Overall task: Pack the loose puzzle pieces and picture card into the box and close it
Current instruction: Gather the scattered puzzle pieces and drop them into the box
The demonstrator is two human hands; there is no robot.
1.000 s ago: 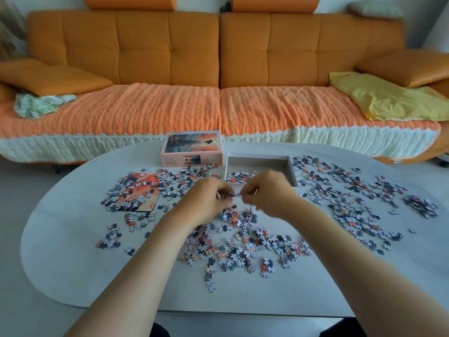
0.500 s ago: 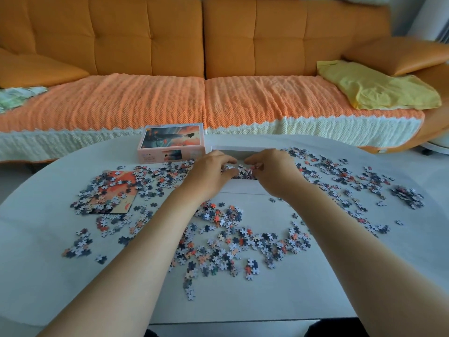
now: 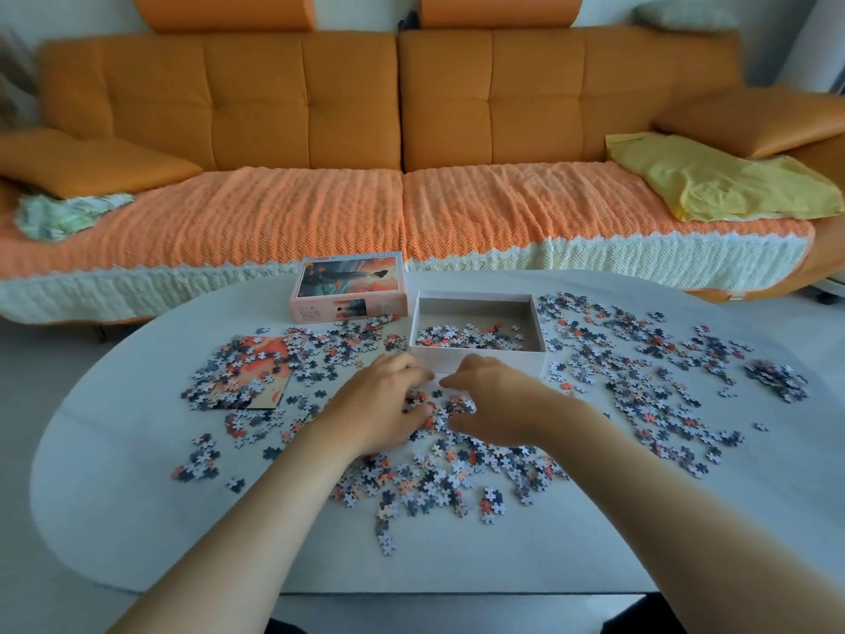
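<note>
Left hand point(image 3: 382, 407) and right hand point(image 3: 496, 400) each show a narrow grip, fingers curled round puzzle pieces point(image 3: 439, 478) just before the open box point(image 3: 503, 359). Fingertips are mostly hidden. Picture card point(image 3: 256, 382) lies half buried under pieces at left. White tabletop point(image 3: 137, 496), orange sofa point(image 3: 320, 107) behind.

matt white table point(image 3: 137, 496), cardboard box point(image 3: 478, 356), knitted cloth sofa cover point(image 3: 274, 212)
</note>
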